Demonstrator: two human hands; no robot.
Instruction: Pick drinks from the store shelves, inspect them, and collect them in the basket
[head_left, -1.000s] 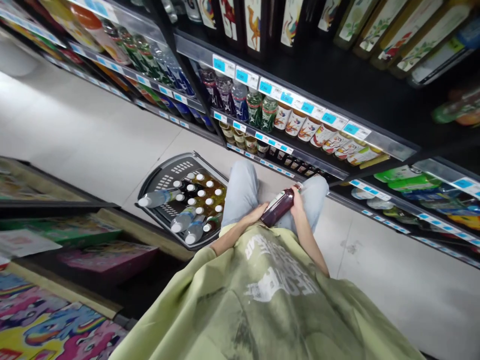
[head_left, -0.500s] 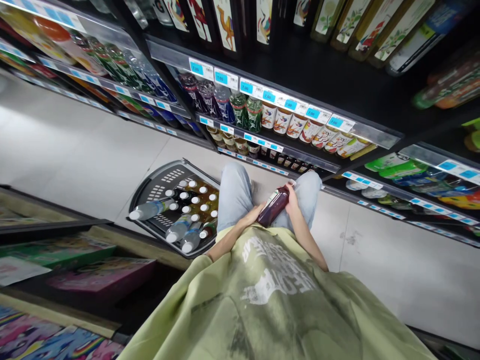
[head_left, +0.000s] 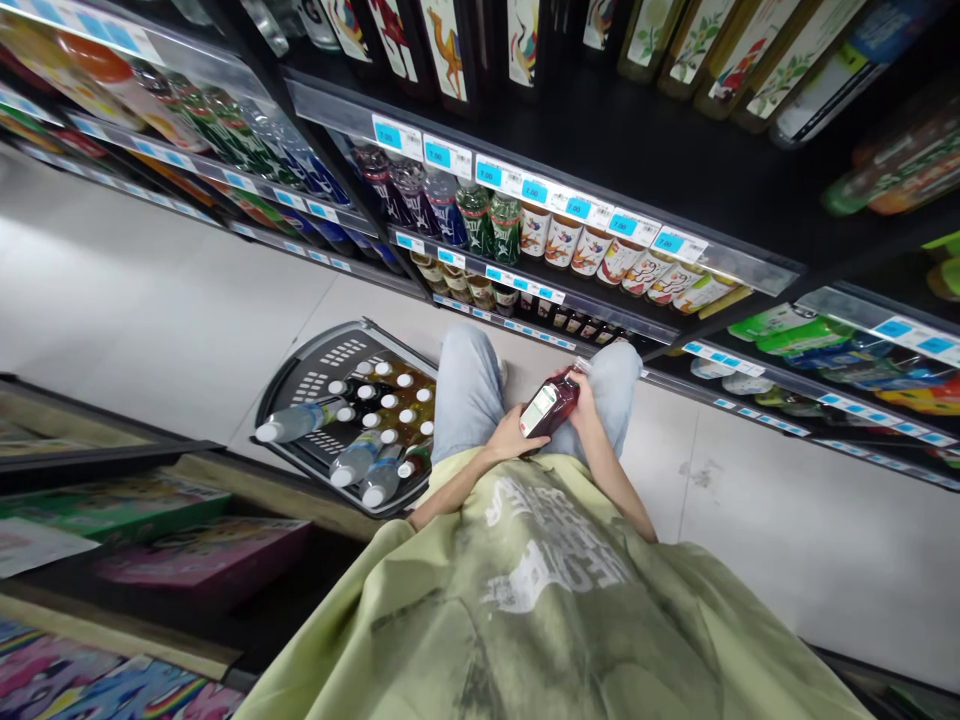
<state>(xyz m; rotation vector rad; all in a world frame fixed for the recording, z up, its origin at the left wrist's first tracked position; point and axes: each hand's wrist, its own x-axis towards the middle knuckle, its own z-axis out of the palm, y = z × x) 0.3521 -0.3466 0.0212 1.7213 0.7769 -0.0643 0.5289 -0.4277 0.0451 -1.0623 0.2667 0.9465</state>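
Between my knees I hold a dark red drink bottle (head_left: 556, 402) with a pale label and a clear cap, tilted with its cap end toward the shelf. My left hand (head_left: 510, 434) is wrapped round its base end. Near the neck, my right hand (head_left: 583, 400) grips it from the other side. A grey shopping basket (head_left: 300, 370) stands on the floor by my left leg. White-capped bottles fill much of it, some with amber drink, some dark; a clear bottle (head_left: 300, 420) leans across its left side.
Ahead, a drinks shelf (head_left: 600, 290) with price tags carries rows of bottles on several levels. Behind the basket at left, a low rack (head_left: 187, 460) holds colourful boxes (head_left: 210, 550). Pale floor tiles (head_left: 757, 480) extend to the right.
The red bottle has been turned so its pale label faces up toward me. My left hand has shifted slightly round its base. The basket stays in place.
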